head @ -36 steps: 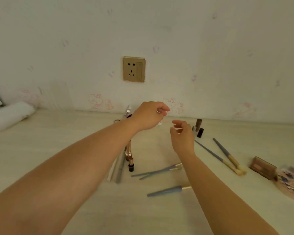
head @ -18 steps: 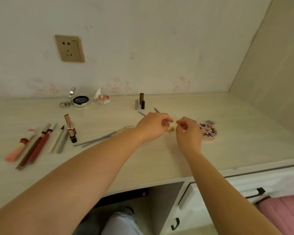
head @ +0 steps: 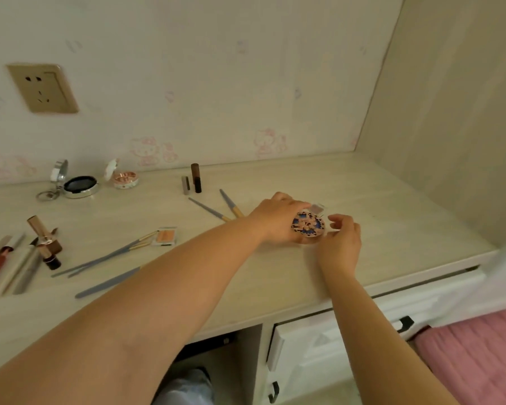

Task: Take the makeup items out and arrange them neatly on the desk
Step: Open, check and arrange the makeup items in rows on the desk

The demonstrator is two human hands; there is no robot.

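A round compact (head: 307,227) with a blue and pink patterned lid lies toward the right of the pale desk (head: 275,282). My left hand (head: 275,220) grips its left side, fingers curled over the top. Loosely curled, my right hand (head: 340,241) sits at the compact's right edge; contact is unclear. A small clear-lidded case (head: 317,208) lies just behind the compact. An orange blush palette (head: 165,235), grey-handled brushes (head: 108,255) and lipsticks (head: 44,244) lie to the left.
Two open compacts (head: 79,185) (head: 125,179) and small dark tubes (head: 196,178) stand near the back wall. Two more brushes (head: 231,203) lie behind my left wrist. A side panel (head: 450,127) bounds the desk on the right; drawers (head: 362,325) sit below.
The view has swung right. Both hands have moved right from the brushes to the round compact, which my left hand now grips. The orange palette now lies beside the brushes.
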